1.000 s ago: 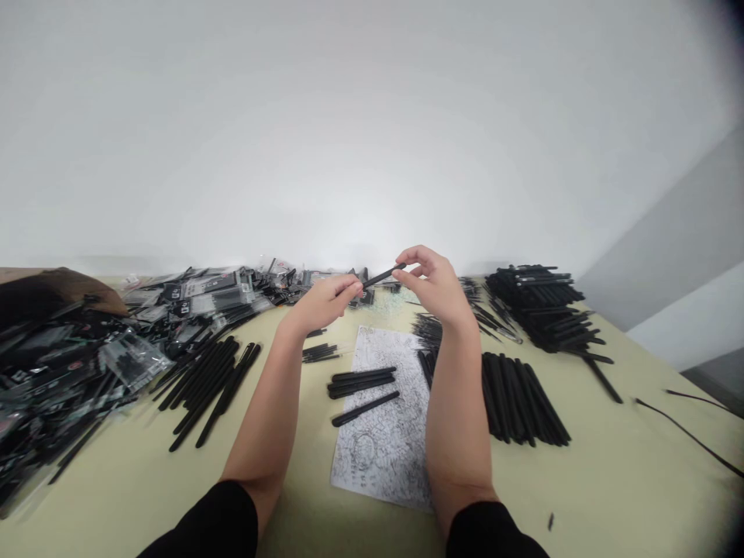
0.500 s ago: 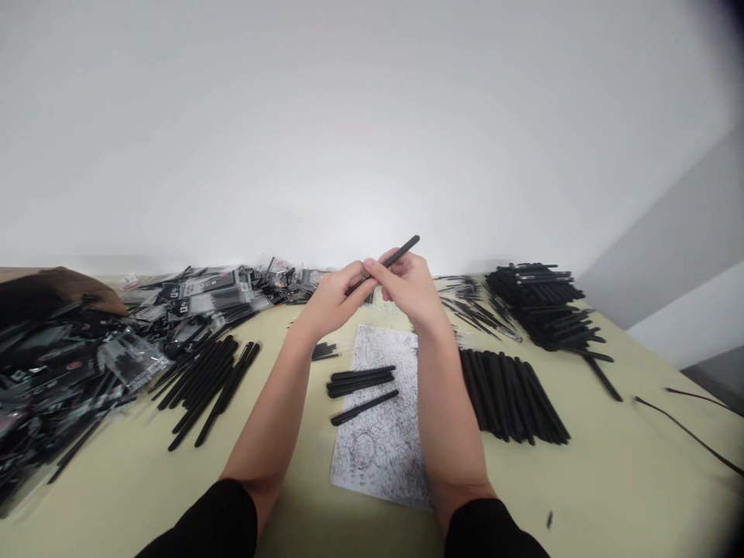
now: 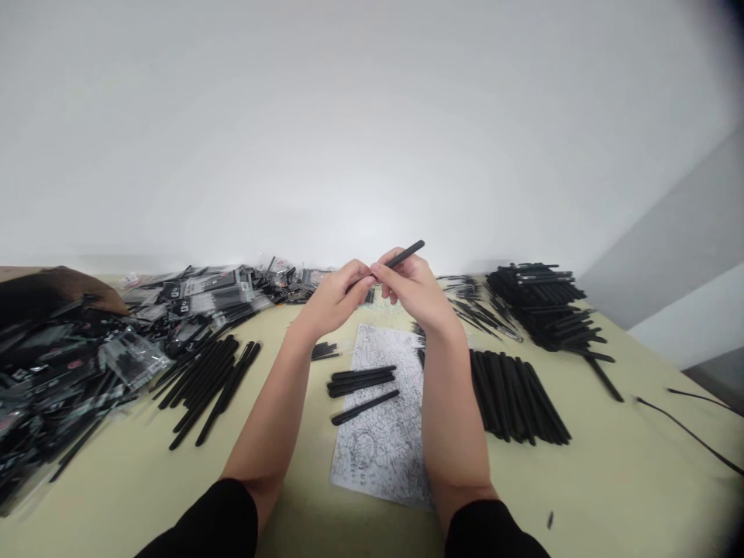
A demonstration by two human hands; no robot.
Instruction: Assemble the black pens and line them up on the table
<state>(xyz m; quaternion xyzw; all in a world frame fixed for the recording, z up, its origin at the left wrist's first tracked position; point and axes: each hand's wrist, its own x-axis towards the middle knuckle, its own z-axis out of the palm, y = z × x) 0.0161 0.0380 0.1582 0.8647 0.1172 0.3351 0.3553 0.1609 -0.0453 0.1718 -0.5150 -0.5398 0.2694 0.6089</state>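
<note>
Above the table's middle, my two hands meet around a slim black pen [image 3: 407, 254]. My right hand [image 3: 410, 280] is closed on its body, and the rounded end sticks out up and to the right. My left hand [image 3: 340, 296] pinches the lower left end, which its fingers largely hide; whether cap and body are separate there I cannot tell. Below the hands lies a scribble-covered sheet of paper [image 3: 380, 457]. Several black pens [image 3: 361, 380] rest across its left edge, one lying a little apart [image 3: 366, 407].
Loose black pens [image 3: 203, 387] and a heap of clear packets [image 3: 215, 287] lie left, near a brown cardboard box [image 3: 87, 288]. Right of my forearm is a row of black pens [image 3: 517, 399]. Behind it are thin refills [image 3: 480, 314] and a pen pile [image 3: 540, 306]. A cable [image 3: 686, 430] lies far right.
My right hand has shifted slightly right with the pen, drawing a little away from my left hand. Less of the pen shows between the hands. The things on the table stay put.
</note>
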